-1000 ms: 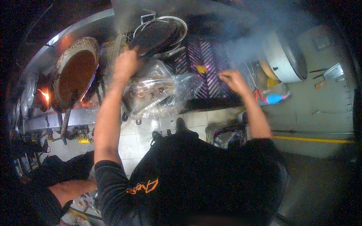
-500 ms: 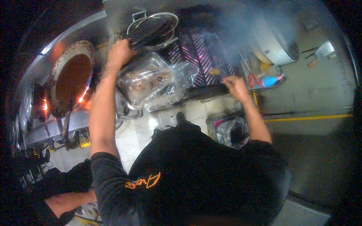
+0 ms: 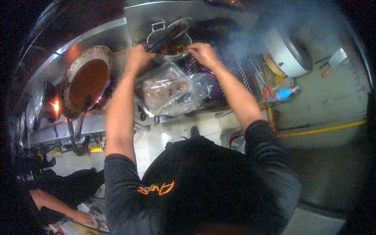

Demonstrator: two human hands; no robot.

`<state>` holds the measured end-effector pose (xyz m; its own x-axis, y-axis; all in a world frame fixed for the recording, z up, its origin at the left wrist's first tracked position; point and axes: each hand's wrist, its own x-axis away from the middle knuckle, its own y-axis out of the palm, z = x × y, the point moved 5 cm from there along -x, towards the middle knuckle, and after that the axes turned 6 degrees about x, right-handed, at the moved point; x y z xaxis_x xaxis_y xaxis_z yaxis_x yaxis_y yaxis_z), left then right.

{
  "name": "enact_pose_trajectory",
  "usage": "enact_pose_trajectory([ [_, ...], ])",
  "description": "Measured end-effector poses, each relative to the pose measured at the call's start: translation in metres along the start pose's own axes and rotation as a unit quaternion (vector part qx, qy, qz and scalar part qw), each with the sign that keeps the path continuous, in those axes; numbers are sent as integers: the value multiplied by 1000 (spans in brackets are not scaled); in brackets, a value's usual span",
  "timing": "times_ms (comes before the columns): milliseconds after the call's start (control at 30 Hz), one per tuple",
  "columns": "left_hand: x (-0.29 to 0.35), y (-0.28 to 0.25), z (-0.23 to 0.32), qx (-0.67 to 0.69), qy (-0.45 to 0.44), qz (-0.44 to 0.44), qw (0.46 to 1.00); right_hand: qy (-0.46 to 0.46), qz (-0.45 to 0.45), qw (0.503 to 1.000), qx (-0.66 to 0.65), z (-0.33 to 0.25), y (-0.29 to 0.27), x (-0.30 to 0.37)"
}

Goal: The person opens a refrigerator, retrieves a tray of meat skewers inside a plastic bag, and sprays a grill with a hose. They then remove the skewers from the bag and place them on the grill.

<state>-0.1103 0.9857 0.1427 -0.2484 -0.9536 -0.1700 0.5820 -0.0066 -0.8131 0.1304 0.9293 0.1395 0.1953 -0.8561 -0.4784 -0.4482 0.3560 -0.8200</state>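
Note:
My left hand [image 3: 140, 58] is closed at the dark near end of a round lid [image 3: 181, 28], which it holds tilted up over a metal pot [image 3: 190, 40]. Beneath the raised lid, dark food with green and yellowish bits [image 3: 178, 49] shows inside the pot. At the pot's right rim is my right hand [image 3: 203, 53], its fingertips pinched together; whatever lies between them is too small to make out. Just below both hands sits a clear plastic-wrapped tray [image 3: 162, 92] with pale contents.
Smoke drifts over a dark ridged grill [image 3: 244, 76] at right. A wide pan of brown sauce [image 3: 88, 80] stands over flame at left. Farther right are a large pale pot [image 3: 288, 56], a blue bottle [image 3: 284, 94] and a cleaver [image 3: 337, 56]. Another person's arm [image 3: 62, 209] reaches in at lower left.
My right hand has moved from over the grill, up and left, to the pot's rim. The lid in my left hand now stands more steeply tilted, exposing the pot's food.

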Motion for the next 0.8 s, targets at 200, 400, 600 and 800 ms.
enact_pose_trajectory([
  [200,19,3,-18,-32,-5,15,999,-20,35,999,-1,5,-51,-6],
  [400,18,16,14,-128,14,-31,991,125,50,985,106,145,-30,54],
  [600,28,30,1,-192,7,13,981,64,-149,986,49,74,-51,141],
  [800,38,49,6,-206,50,74,974,148,-167,973,57,49,-112,177],
])
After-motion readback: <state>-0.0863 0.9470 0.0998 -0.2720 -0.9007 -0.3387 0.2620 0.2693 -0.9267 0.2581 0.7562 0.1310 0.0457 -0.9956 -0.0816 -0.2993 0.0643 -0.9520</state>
